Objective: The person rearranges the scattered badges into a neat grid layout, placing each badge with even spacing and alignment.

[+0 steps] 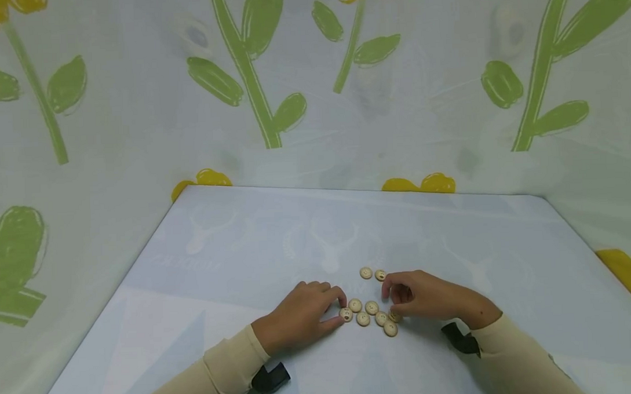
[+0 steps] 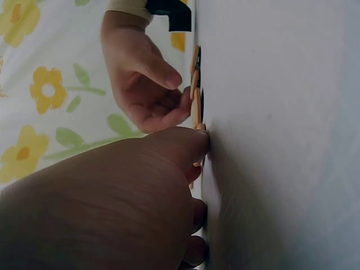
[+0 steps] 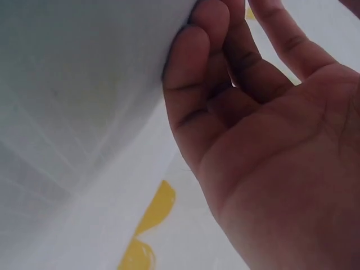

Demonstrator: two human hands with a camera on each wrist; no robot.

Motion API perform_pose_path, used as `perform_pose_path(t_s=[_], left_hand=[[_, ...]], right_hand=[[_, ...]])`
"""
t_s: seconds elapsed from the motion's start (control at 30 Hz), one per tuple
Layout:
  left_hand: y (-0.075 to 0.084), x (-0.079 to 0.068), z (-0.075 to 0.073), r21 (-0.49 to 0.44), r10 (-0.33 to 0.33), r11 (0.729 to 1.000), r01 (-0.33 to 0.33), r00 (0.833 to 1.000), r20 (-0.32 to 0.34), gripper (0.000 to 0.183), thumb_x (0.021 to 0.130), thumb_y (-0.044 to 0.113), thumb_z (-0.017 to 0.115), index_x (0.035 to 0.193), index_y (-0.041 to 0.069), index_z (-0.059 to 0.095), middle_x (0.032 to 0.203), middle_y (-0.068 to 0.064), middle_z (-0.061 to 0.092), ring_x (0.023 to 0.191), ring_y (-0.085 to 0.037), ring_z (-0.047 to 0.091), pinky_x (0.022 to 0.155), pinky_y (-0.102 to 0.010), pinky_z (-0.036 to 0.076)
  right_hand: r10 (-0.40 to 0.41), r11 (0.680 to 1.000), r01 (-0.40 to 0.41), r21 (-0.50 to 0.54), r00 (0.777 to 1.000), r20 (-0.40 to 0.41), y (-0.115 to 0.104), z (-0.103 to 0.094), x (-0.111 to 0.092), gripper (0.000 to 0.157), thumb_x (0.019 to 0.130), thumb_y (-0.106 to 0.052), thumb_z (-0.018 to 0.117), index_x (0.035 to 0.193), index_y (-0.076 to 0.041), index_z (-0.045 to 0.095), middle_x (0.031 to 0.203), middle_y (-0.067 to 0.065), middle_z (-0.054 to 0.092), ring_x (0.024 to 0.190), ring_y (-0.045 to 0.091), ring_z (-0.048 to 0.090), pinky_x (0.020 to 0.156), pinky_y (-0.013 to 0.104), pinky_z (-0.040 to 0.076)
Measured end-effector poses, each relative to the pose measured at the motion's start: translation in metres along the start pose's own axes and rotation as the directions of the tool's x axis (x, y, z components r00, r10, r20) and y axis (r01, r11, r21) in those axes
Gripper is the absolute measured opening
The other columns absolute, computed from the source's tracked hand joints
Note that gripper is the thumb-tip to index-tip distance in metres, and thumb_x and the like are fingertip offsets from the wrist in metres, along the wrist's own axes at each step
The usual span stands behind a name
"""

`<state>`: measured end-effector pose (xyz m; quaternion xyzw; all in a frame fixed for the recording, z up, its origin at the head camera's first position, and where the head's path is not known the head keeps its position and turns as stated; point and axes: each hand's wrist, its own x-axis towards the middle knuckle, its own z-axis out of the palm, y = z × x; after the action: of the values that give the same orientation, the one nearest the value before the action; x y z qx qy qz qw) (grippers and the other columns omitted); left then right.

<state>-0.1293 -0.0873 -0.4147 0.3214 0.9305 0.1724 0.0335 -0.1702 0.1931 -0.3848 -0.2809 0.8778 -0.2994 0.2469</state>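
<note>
Several pale round wooden buttons lie in a loose cluster between the hands on the table. My left hand pinches the leftmost button at the table between thumb and index finger. Above the cluster's right end is my right hand, fingers loosely curled, its thumb tip overlapping a partly hidden button. Beyond its index finger, two more buttons lie apart from the rest. In the left wrist view, the right hand has thumb and fingers apart with nothing between them; the buttons show edge-on.
The pale table carries a faint deer-head print. A white cloth with green and yellow flowers hangs behind it and at the sides. Dark straps sit at both wrists, below beige sleeves.
</note>
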Motion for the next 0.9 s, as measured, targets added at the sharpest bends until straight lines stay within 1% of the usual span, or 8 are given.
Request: perform_pose_path(t_s=[0.13, 0.23, 0.5, 0.73, 0.9], left_hand=[[-0.0003, -0.0001, 0.0007, 0.000, 0.007, 1.000, -0.007, 1.000, -0.012, 0.021, 0.093, 0.040, 0.070, 0.110, 0.028, 0.065, 0.090, 0.013, 0.062, 0.083, -0.004, 0.053, 0.076, -0.026, 0.042], [-0.0004, -0.0001, 0.0007, 0.001, 0.017, 1.000, -0.017, 1.000, -0.023, 0.021, 0.093, 0.039, 0.069, 0.110, 0.027, 0.064, 0.089, 0.013, 0.061, 0.083, -0.004, 0.053, 0.076, -0.027, 0.042], [0.0003, 0.0000, 0.0004, -0.011, 0.004, 1.000, -0.004, 1.000, -0.004, 0.021, 0.093, 0.039, 0.069, 0.109, 0.028, 0.064, 0.084, 0.015, 0.056, 0.080, -0.004, 0.050, 0.079, -0.029, 0.043], [0.0005, -0.0006, 0.0009, -0.018, 0.005, 1.000, -0.005, 1.000, -0.002, 0.020, 0.093, 0.039, 0.069, 0.109, 0.028, 0.064, 0.083, 0.015, 0.055, 0.081, -0.004, 0.050, 0.079, -0.029, 0.042], [0.0002, -0.0007, 0.0011, -0.016, 0.018, 1.000, -0.018, 1.000, -0.018, 0.020, 0.093, 0.038, 0.069, 0.109, 0.027, 0.064, 0.082, 0.015, 0.054, 0.079, -0.004, 0.049, 0.077, -0.029, 0.041]], right_hand=[[-0.001, 1.000, 0.001, -0.009, 1.000, 0.018, 0.0003, -0.0017, -0.0022, 0.019, 0.086, -0.024, 0.077, 0.100, -0.020, 0.064, 0.079, -0.005, 0.058, 0.071, 0.007, 0.054, 0.063, 0.023, 0.046], [-0.004, 1.000, 0.005, -0.022, 1.000, 0.026, -0.0005, -0.0033, -0.0040, 0.020, 0.085, -0.025, 0.077, 0.100, -0.020, 0.064, 0.079, -0.006, 0.058, 0.071, 0.006, 0.053, 0.063, 0.023, 0.046], [-0.017, 1.000, 0.016, 0.002, 0.999, 0.047, -0.0020, -0.0039, -0.0070, 0.024, 0.081, -0.017, 0.080, 0.099, -0.018, 0.065, 0.080, -0.003, 0.057, 0.072, 0.007, 0.052, 0.064, 0.023, 0.045], [-0.029, 0.999, 0.031, -0.026, 0.998, 0.051, -0.0015, -0.0012, -0.0066, 0.025, 0.078, -0.013, 0.079, 0.096, -0.020, 0.063, 0.080, -0.004, 0.056, 0.073, 0.007, 0.051, 0.065, 0.023, 0.044], [-0.029, 0.998, 0.032, -0.047, 0.998, 0.050, -0.0022, 0.0004, -0.0052, 0.026, 0.078, -0.012, 0.080, 0.094, -0.021, 0.061, 0.081, -0.005, 0.056, 0.074, 0.007, 0.051, 0.066, 0.024, 0.045]])
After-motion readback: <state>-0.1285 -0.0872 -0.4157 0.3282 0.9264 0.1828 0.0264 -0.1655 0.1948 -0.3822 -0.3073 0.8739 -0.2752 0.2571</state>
